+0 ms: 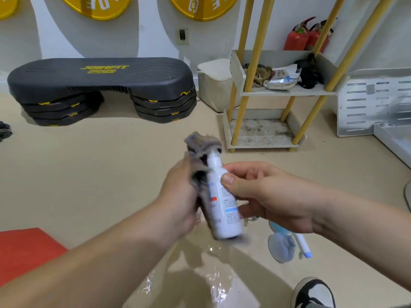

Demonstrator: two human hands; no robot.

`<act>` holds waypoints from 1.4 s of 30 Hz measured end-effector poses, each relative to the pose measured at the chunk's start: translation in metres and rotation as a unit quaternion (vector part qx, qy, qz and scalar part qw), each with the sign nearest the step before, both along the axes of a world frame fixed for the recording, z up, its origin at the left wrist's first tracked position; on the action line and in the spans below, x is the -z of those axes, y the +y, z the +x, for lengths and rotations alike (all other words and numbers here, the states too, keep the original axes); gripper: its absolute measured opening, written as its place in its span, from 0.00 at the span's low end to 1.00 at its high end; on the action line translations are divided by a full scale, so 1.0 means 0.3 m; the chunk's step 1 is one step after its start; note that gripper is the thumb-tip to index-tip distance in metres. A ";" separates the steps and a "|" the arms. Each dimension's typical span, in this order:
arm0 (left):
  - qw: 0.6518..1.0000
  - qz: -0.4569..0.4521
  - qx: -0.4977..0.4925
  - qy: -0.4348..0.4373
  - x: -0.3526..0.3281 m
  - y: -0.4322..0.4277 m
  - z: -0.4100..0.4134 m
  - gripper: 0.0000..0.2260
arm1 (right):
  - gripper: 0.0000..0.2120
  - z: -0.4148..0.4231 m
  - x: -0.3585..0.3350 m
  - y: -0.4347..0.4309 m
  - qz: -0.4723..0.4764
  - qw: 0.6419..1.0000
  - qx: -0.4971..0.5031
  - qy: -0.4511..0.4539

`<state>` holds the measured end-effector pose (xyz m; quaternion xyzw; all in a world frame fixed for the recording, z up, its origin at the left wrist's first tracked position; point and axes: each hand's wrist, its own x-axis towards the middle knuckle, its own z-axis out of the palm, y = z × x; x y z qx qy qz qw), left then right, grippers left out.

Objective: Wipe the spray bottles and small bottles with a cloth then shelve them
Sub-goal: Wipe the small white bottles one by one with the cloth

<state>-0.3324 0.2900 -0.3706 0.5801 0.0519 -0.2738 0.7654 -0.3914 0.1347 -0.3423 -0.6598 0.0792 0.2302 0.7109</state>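
Note:
A small white bottle [223, 203] with blue and red label print is held upright and slightly tilted in front of me. My right hand [266, 194] grips its side, thumb pressed on the label. My left hand [180, 196] holds a grey cloth [200, 152] bunched against the bottle's left side and around its nozzle. On the floor under my right wrist lies a clear spray bottle [283, 245] with a white and blue tube. The shelf rack [264, 142] with yellow posts stands beyond, its bottom tier stained and bare.
The rack's upper tier [287, 92] holds rags and a packet. A black step platform [100, 85] lies at the back left, a white bin [213, 85] beside the rack. The floor below the bottle is wet [213, 283]. A red mat [24, 250] is at the left, my shoe [313, 294] at the bottom right.

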 end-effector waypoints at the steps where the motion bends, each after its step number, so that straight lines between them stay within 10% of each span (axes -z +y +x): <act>1: 0.998 -0.033 0.007 0.053 -0.003 0.022 0.036 0.12 | 0.15 -0.002 -0.003 -0.001 0.021 1.000 -0.012 -0.002; 9: 0.997 -0.019 0.029 0.075 -0.012 0.044 0.099 0.28 | 0.15 0.034 0.027 -0.030 0.017 0.996 0.084 0.026; 19: 0.949 0.146 0.035 -0.278 0.023 -0.050 -0.162 0.15 | 0.15 0.046 0.023 -0.016 -0.026 0.982 0.186 0.009; 26: 0.961 0.160 0.063 -0.217 0.007 -0.027 -0.137 0.13 | 0.02 0.035 0.024 -0.010 -0.011 0.983 0.173 0.062; 38: 0.995 0.029 0.091 0.013 -0.007 -0.017 -0.098 0.21 | 0.24 0.053 0.001 -0.040 -0.046 0.986 0.161 -0.005; 42: 0.989 -0.008 0.102 0.110 -0.019 0.000 -0.066 0.17 | 0.15 0.068 -0.025 -0.088 -0.057 0.982 0.174 -0.050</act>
